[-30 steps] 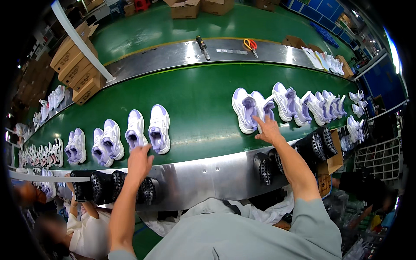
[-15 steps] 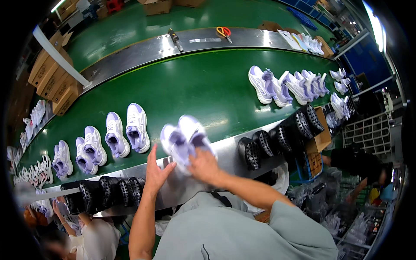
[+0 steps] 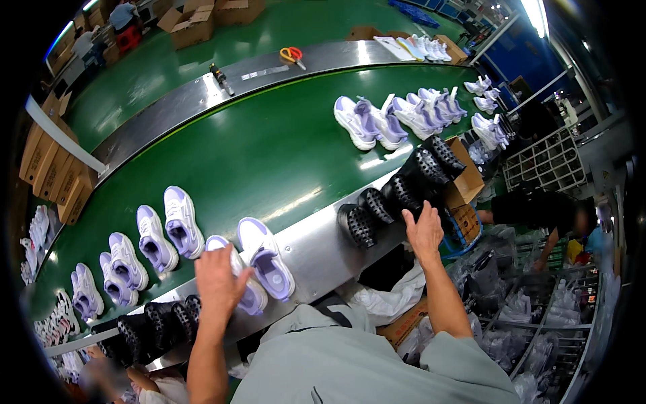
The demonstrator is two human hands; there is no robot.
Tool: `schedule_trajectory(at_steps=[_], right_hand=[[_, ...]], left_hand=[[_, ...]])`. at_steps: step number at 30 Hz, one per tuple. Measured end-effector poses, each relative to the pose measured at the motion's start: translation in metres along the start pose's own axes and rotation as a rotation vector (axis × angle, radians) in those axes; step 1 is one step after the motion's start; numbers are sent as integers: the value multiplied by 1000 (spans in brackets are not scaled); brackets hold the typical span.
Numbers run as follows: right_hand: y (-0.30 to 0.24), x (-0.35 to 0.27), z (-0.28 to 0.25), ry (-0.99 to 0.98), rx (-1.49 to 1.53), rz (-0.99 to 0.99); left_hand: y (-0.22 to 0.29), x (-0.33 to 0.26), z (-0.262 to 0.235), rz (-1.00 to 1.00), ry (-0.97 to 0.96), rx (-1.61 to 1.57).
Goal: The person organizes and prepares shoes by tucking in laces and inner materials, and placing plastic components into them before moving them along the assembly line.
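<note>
A pair of white and lavender sneakers rests where the green belt meets the metal ledge. My left hand (image 3: 219, 283) is closed over the left sneaker (image 3: 252, 296), hiding much of its upper. Beside it, the right sneaker (image 3: 269, 262) lies toe away from me, untouched, its insole showing. My right hand (image 3: 425, 232) is empty, fingers apart, close to a row of black shoe-shaped items (image 3: 402, 194) with knobbly, shiny faces. Whether the fingertips touch that row I cannot tell.
More sneakers stand on the green belt (image 3: 269, 155), to the left (image 3: 156, 239) and far right (image 3: 417, 114). Another black row (image 3: 158, 323) lines the ledge at left. Orange-handled scissors (image 3: 293, 55) lie on the far rail. People work at lower left and at right (image 3: 538, 212).
My right hand has left the sneaker pair and moved right to the black row. My left hand has come onto the left sneaker. The view has turned to the right.
</note>
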State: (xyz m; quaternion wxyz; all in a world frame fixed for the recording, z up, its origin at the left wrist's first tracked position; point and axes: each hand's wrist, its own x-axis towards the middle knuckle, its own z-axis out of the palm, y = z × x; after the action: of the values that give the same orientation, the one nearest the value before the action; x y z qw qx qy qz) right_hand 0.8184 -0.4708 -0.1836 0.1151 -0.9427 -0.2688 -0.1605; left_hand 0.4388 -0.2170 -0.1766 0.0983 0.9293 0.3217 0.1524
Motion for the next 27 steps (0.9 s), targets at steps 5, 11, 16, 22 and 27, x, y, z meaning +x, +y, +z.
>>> schedule_trajectory(at_steps=[5,11,16,22,27], right_hand=[[26,20,29,-230,-187,-12],[39,27,27,-155,-267,-72],[5,18,-23,-57,-238,-202],[-115,-78,-67,-780,576,-284],[-158,-107,-36,-1045,429,-406]], left_hand=[[16,16,49,-66,-347,17],[8,11,67,-125,-193,-276],[-10,11,72,-126,-179,-376],[-2,34,68,-193,-400,-328],[-4,34,83,-168,-422,-382]])
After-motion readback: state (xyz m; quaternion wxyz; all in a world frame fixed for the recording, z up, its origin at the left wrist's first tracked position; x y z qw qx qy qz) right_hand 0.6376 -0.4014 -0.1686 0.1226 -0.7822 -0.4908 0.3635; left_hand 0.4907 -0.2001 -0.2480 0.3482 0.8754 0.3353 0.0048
